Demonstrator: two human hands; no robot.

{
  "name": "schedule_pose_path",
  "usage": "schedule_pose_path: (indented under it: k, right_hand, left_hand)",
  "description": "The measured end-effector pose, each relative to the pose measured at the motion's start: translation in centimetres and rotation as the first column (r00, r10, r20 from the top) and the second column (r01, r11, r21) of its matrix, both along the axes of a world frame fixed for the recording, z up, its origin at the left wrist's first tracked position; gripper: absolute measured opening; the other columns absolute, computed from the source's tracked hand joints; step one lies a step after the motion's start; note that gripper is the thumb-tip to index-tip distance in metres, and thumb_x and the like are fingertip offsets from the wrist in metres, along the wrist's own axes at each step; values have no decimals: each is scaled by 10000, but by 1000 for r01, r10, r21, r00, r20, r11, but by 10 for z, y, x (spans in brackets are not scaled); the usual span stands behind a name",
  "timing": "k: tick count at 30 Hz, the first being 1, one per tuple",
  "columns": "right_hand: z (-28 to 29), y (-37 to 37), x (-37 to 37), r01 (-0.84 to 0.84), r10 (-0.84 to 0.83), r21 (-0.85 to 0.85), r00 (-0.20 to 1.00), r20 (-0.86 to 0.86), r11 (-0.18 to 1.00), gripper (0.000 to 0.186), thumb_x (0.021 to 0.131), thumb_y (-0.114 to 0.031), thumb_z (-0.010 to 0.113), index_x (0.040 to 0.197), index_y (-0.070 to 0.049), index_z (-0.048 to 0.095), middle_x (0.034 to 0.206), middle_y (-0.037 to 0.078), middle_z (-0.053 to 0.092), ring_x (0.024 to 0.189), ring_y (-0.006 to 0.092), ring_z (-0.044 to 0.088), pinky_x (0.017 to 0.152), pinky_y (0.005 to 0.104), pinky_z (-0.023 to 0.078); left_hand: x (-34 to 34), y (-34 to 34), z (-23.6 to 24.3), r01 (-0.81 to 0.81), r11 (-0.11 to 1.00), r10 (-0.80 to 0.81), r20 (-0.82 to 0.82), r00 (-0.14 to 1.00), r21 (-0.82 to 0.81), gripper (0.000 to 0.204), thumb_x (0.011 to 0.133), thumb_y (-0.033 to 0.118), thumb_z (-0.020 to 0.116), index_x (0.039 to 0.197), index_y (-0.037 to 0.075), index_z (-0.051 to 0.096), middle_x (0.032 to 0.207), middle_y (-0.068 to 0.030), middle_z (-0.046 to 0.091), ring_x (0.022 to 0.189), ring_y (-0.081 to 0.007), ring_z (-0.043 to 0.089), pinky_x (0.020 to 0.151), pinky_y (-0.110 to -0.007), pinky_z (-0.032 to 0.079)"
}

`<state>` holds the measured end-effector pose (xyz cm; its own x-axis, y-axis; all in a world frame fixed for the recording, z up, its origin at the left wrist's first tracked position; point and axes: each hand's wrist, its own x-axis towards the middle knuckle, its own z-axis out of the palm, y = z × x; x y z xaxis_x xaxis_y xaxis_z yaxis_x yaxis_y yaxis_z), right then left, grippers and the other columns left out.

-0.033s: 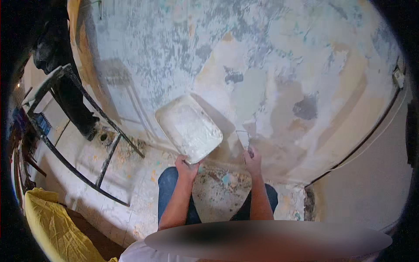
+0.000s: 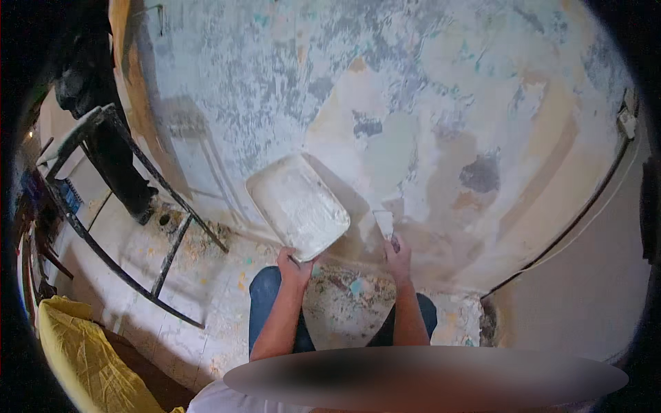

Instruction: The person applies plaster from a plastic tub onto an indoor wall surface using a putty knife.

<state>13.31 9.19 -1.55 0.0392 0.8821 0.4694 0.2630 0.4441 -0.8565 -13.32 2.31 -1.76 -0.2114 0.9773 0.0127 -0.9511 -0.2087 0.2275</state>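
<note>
My left hand (image 2: 295, 267) is closed on the near edge of a shallow, rectangular white tray (image 2: 297, 199). The tray is tilted in front of the wall, and whitish paste smears its inside. To the right, my right hand (image 2: 397, 258) grips the handle of a putty knife (image 2: 383, 221). Its pale, flat blade points up at the lower part of the wall (image 2: 392, 148); whether it touches the surface I cannot tell. That wall is patchy, with grey, white and beige areas and a darker grey patch (image 2: 480, 172) to the right.
A dark metal frame with rungs (image 2: 169, 255) stands at the left. Beyond it hangs something black (image 2: 103, 138). Yellow cloth (image 2: 82, 351) lies at the lower left. Debris litters the floor (image 2: 351, 303) between my knees. A cable (image 2: 571, 227) runs along the right.
The tray and the putty knife sit very slightly lower in the picture. Both hands keep their hold.
</note>
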Motion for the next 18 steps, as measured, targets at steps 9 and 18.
schedule_pose_path:
  k: [9,18]
  right_hand:
    - [-1,12,3,-7,-110,-401,957,-269,916,224,812,-25,519,1031,-67,535,670,2,529,495,81,484,406,237,365]
    - [-6,15,4,-53,-26,-256,955,-296,965,248,834,-74,578,1072,-48,513,732,45,575,519,101,516,425,266,407]
  left_hand:
    - [4,6,16,-45,984,44,-10,999,-175,645,757,255,484,1355,63,336,1354,-166,412,1242,-407,399,1014,-633,305]
    - [4,24,-32,25,1000,-27,-134,991,-19,667,697,141,463,1350,146,326,1327,-130,428,1215,-401,434,927,-678,371]
